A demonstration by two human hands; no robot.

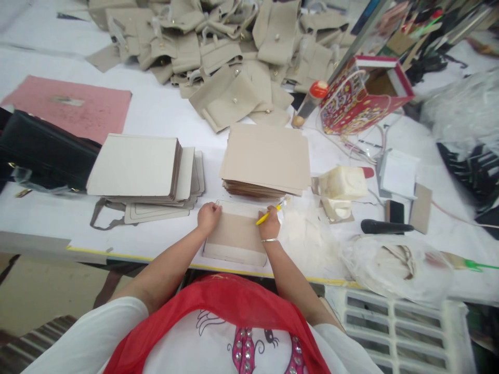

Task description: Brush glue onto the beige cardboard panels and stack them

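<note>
In front of me a flat beige panel (237,231) with lighter bands along its top and bottom lies near the table's front edge. At its upper left corner my left hand (208,215) is closed, the fingertips pinched on the panel's edge. My right hand (270,223) is closed around a brush with a yellow handle (268,214) and rests at the panel's right edge. The brush's pale tip points up and to the right. Just beyond the panel sits a stack of beige sheets (267,156). To the left is a stack of pale panels (134,163).
At right stand a cut plastic jug (341,187), a black phone (394,212) and a plastic bag (390,265). A red patterned paper bag (362,96) and a red-capped bottle (310,104) are farther back. Beige bag pieces (234,98) heap up behind. A black bag (42,150) lies left.
</note>
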